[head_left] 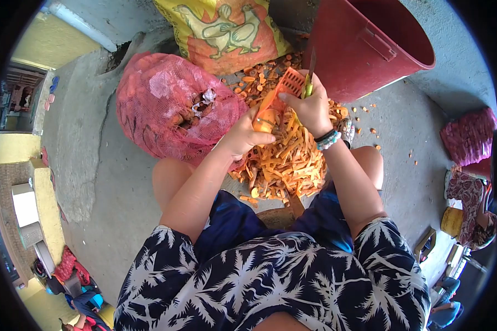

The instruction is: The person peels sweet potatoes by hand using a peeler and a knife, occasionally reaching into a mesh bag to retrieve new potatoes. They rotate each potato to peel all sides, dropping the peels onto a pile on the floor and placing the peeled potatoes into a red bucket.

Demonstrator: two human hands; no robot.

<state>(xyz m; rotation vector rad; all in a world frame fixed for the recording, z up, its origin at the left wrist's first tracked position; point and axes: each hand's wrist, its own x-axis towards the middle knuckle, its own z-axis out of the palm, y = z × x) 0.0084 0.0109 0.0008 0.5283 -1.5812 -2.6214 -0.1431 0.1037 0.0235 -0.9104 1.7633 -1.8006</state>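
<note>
My left hand [244, 135] is wrapped around a peeled orange carrot [265, 120], its thicker end toward the palm. In my right hand [310, 107] are an orange slotted peeler [291, 83] and a knife with a yellow-green handle [308, 87], its blade pointing up and away. The peeler's slotted part lies close to the carrot's far end; whether they touch cannot be made out. Beneath both hands, between my knees, spreads a heap of orange peelings [294, 160]. Left of my left hand sits a pink mesh sack [165, 105] of carrots, torn open on its side.
A yellow and orange sack with printed chickens [226, 33] stands at the back, beside a large red bin [353, 55]. Carrot pieces [254, 77] lie in front of the sack. Pink mesh sacks [469, 135] and a person in patterned clothing [469, 207] are at the far right.
</note>
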